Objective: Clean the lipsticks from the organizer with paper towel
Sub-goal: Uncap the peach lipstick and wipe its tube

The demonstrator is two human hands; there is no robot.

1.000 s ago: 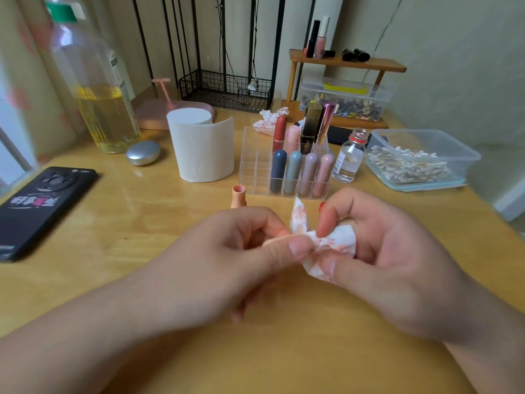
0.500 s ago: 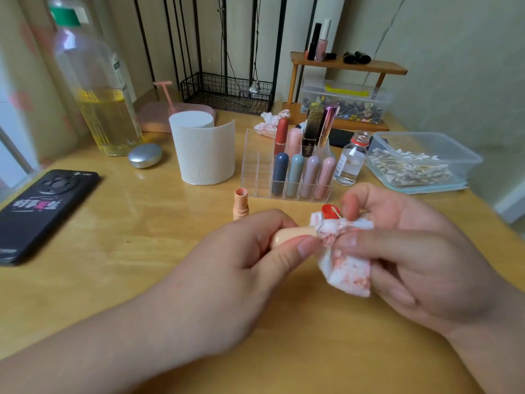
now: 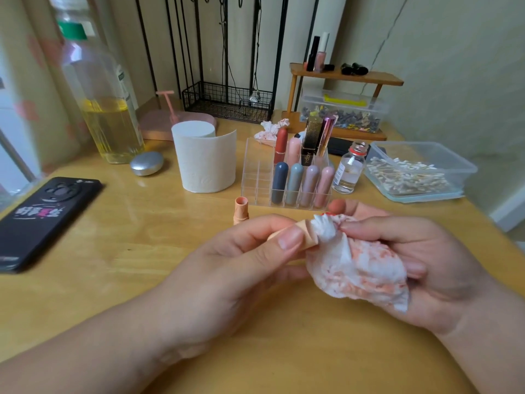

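left hand [image 3: 227, 268] grip: pinching peach lipstick [image 3: 308, 233] over surface, before organizer [image 3: 255, 166] | right hand [image 3: 426, 265] grip: pinching stained paper towel [image 3: 358, 268] at its tip | change: towel slid off tube, collar now bare | reading: wipe nearly done, cap [image 3: 241, 213] waits

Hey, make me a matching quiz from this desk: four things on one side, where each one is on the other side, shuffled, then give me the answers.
Things:
1. phone
2. peach cap
3. small glass bottle
4. stained paper towel

Places:
A. between the organizer and the cotton swab box
B. gripped in the right hand
C. flat near the table's left edge
D. upright just in front of the organizer

Pairs: 1-C, 2-D, 3-A, 4-B.
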